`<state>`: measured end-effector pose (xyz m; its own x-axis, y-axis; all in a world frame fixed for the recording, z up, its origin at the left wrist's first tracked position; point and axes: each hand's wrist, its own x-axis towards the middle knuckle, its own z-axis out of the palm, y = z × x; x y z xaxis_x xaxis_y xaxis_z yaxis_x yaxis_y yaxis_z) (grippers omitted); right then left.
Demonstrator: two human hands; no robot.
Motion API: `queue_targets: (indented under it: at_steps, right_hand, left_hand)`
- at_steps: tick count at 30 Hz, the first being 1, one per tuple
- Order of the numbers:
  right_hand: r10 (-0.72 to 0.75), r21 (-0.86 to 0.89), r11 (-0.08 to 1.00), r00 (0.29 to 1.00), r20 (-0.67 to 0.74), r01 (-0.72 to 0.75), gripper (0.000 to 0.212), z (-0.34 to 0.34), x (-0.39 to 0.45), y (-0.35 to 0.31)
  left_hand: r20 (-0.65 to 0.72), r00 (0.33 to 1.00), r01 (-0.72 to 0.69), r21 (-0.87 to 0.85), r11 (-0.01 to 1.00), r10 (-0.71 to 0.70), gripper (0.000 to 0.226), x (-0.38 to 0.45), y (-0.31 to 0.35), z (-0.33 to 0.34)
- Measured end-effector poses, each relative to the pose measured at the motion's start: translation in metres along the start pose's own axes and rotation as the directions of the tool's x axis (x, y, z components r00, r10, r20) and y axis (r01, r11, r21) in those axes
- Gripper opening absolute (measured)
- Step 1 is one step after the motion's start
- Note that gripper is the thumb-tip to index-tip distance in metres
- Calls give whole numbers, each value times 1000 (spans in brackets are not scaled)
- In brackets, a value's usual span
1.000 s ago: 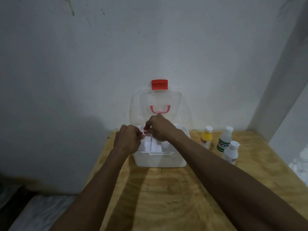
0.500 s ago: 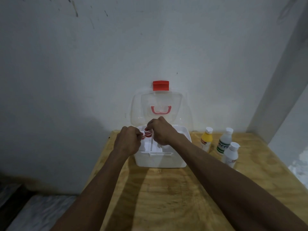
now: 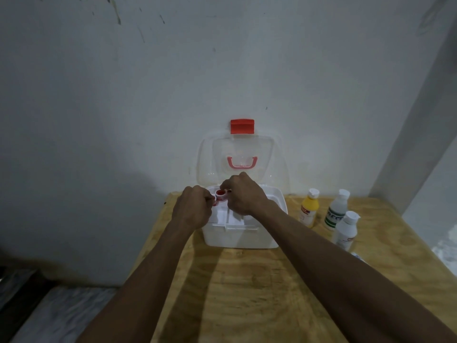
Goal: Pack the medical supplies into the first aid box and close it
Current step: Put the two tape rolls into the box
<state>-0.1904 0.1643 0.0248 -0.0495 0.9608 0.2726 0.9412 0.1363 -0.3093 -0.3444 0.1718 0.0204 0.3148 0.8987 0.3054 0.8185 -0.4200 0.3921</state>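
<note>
A white first aid box (image 3: 242,237) stands open at the back of the wooden table, its clear lid (image 3: 267,157) with a red latch and pink handle leaning on the wall. Over the box's back left corner, my left hand (image 3: 194,210) and my right hand (image 3: 243,194) both pinch a small red-and-white roll (image 3: 220,195), which looks like tape. Beside the box on the right stand a yellow bottle (image 3: 309,209), a green-labelled white bottle (image 3: 337,211) and a white bottle with a red label (image 3: 346,230).
The wooden table (image 3: 259,293) sits against a grey wall, with a wall corner at the right. A small white-and-blue item (image 3: 357,255) peeks out behind my right forearm. Left of the table the floor drops away into shadow.
The red-and-white roll has come into view between my two hands. Both hands stay over the box's back left corner.
</note>
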Motion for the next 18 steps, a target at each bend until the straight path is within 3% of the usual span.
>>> queue_targets:
  at_steps: [11,18]
  right_hand:
    - [11,56,998,1000,26,-12,40,-8,-10,1]
    - [48,132,990,999,18,-50,45,-57,-39,0]
  left_hand:
    - [-48,998,26,-73,997,-30,20,-8,7,-7]
    - [-89,996,2,-108,994,-11,35,-21,20,-20]
